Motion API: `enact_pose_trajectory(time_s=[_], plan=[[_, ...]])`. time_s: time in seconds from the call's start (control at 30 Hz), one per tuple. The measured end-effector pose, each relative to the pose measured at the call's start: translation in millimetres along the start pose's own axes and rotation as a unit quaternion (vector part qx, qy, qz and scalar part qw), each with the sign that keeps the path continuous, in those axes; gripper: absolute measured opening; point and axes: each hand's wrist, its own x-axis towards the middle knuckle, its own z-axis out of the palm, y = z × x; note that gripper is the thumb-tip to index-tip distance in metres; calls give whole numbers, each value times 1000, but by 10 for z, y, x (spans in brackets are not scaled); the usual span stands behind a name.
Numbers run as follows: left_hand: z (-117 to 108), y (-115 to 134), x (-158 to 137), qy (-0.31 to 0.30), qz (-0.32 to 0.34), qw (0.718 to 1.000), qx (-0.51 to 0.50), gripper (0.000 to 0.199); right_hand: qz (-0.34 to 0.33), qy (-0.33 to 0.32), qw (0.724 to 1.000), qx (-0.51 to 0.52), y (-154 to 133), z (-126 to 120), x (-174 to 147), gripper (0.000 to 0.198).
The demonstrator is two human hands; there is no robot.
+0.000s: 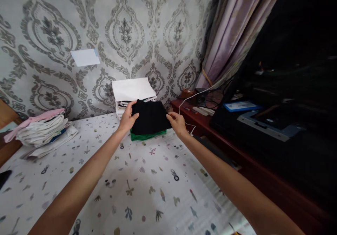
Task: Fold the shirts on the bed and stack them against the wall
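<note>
A folded black cloth (150,117), perhaps a garment, lies over a green folded cloth (147,136) near the far edge of the bed. My left hand (128,117) grips the black cloth at its left side, thumb on top. At its right edge, my right hand (177,122) pinches the corner between thumb and fingers. Just behind stands a stack of folded clothes with a white folded piece (133,89) on top, against the wall. The lower part of that stack is hidden by the black cloth.
Another pile of folded clothes (43,131), pink on top, sits at the left on the patterned sheet (142,189). To the right is a dark red wooden desk (226,140) with a white cable (196,94) and a blue-edged item (240,106). A large black screen looms over it.
</note>
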Motion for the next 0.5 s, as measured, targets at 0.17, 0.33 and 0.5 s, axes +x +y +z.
enact_pose_trajectory(time_s=[0.17,0.33,0.5], plan=[[-71,-287,52,88,-142,986,-4,64,54,-25,998,-28,53,243,97,20],[-1,-570,-77,118,-177,977,-12,65,70,-53,995,-47,105,406,86,22],[32,-607,-141,114,-205,971,-50,62,61,-70,995,-46,63,443,0,26]])
